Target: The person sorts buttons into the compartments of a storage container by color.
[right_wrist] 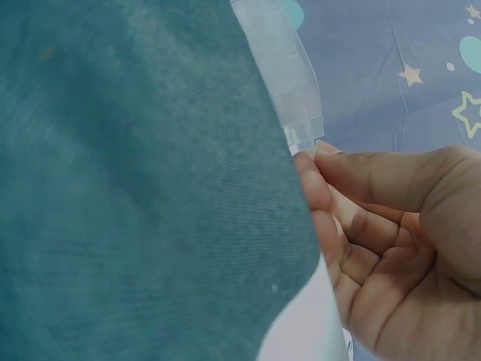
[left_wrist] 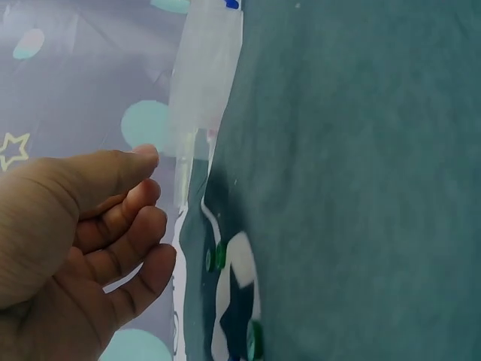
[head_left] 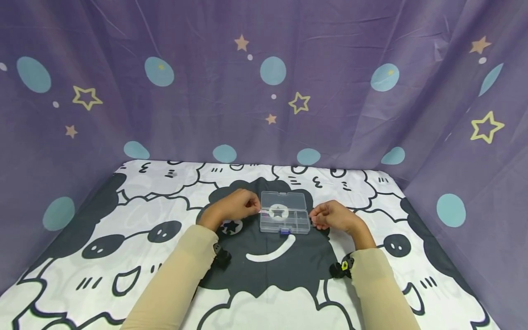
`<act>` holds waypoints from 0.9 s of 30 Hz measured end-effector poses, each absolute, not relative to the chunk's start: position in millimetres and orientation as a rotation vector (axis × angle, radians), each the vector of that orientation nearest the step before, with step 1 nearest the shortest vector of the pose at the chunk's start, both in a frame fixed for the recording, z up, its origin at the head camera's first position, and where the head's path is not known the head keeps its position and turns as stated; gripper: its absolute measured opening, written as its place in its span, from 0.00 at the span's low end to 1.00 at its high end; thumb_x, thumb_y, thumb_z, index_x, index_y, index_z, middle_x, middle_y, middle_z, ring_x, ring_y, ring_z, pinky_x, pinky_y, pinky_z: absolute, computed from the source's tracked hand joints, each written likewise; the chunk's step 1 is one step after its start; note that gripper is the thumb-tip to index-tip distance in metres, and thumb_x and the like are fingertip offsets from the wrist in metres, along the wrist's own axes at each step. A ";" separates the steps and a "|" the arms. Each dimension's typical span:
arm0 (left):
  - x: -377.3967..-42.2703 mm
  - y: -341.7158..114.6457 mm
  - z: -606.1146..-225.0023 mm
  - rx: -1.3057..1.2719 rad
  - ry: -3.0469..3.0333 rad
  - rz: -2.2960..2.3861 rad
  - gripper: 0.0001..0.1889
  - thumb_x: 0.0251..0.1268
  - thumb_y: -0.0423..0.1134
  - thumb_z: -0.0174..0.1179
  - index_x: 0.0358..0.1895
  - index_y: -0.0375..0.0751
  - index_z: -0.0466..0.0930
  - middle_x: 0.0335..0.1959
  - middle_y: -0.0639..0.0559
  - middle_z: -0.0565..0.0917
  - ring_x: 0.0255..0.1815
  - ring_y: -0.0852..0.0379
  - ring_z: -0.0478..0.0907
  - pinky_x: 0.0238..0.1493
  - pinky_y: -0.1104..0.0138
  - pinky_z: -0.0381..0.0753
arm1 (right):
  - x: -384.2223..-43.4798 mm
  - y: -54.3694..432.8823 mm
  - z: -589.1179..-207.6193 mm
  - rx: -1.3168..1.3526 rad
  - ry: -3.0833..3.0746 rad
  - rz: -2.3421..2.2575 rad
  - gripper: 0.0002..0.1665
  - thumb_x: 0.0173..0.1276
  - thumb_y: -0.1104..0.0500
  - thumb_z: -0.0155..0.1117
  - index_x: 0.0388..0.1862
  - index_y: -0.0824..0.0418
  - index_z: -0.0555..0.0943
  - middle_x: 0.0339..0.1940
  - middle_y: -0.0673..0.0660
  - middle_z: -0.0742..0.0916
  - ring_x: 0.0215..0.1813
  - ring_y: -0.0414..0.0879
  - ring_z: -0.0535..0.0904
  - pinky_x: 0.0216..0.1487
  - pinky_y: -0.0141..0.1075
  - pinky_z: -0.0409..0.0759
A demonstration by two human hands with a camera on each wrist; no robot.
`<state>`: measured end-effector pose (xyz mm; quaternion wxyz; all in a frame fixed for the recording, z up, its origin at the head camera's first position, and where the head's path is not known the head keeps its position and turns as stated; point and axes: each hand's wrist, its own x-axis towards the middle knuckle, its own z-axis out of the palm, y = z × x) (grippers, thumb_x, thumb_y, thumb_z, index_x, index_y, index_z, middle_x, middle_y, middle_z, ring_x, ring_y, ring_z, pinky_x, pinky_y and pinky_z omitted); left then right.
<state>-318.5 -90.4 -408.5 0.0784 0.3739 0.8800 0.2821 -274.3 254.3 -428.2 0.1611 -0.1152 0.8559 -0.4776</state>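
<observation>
A clear plastic compartment box [head_left: 284, 225] lies on the dark part of the cloth with its lid [head_left: 284, 200] raised at the back and a blue clasp [head_left: 285, 232] at the front. My left hand [head_left: 241, 204] is at the box's left side. Its fingers are loosely bent with nothing visible between them, and the thumb tip stops just short of the box in the left wrist view. My right hand [head_left: 332, 216] is at the right side. In the right wrist view its thumb and forefinger pinch the near corner of the box [right_wrist: 289, 83].
Small green round pieces [left_wrist: 255, 340] lie on the cloth below the left hand. The table is covered with a black-and-white cartoon cloth [head_left: 165, 275]. A purple curtain [head_left: 231, 91] with stars and blue ovals stands behind and at both sides.
</observation>
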 end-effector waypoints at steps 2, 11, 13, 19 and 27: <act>-318.5 -94.1 -406.9 1.121 2.644 0.849 0.04 0.74 0.34 0.62 0.42 0.38 0.86 0.27 0.56 0.81 0.26 0.62 0.73 0.34 0.66 0.76 | -274.6 254.4 -428.1 -0.326 2.446 -1.366 0.10 0.72 0.70 0.60 0.49 0.73 0.84 0.33 0.56 0.88 0.33 0.45 0.82 0.37 0.38 0.82; -317.5 -117.5 -398.3 1.021 2.637 0.871 0.09 0.72 0.33 0.63 0.51 0.34 0.82 0.34 0.53 0.83 0.33 0.59 0.77 0.41 0.62 0.78 | -275.2 255.1 -428.6 -0.328 2.433 -1.372 0.11 0.73 0.70 0.60 0.50 0.73 0.83 0.33 0.57 0.88 0.33 0.45 0.82 0.37 0.37 0.82; -318.3 -123.4 -398.6 1.024 2.644 0.867 0.09 0.73 0.33 0.62 0.51 0.33 0.82 0.34 0.53 0.83 0.33 0.59 0.77 0.41 0.61 0.78 | -275.2 254.8 -428.7 -0.330 2.435 -1.369 0.11 0.73 0.70 0.60 0.50 0.73 0.83 0.33 0.57 0.88 0.33 0.45 0.82 0.37 0.37 0.82; -320.5 -140.4 -400.5 1.004 2.694 0.827 0.10 0.73 0.33 0.61 0.52 0.33 0.82 0.34 0.52 0.82 0.30 0.58 0.76 0.39 0.60 0.78 | -274.7 254.3 -428.0 -0.329 2.435 -1.375 0.10 0.73 0.70 0.60 0.50 0.73 0.83 0.34 0.58 0.88 0.34 0.45 0.83 0.37 0.37 0.82; -320.9 -160.0 -399.8 0.990 2.738 0.773 0.07 0.71 0.32 0.61 0.48 0.35 0.83 0.34 0.52 0.83 0.31 0.59 0.76 0.41 0.59 0.77 | -274.7 254.6 -428.2 -0.338 2.433 -1.373 0.11 0.73 0.70 0.61 0.50 0.73 0.83 0.34 0.58 0.88 0.34 0.46 0.83 0.37 0.38 0.82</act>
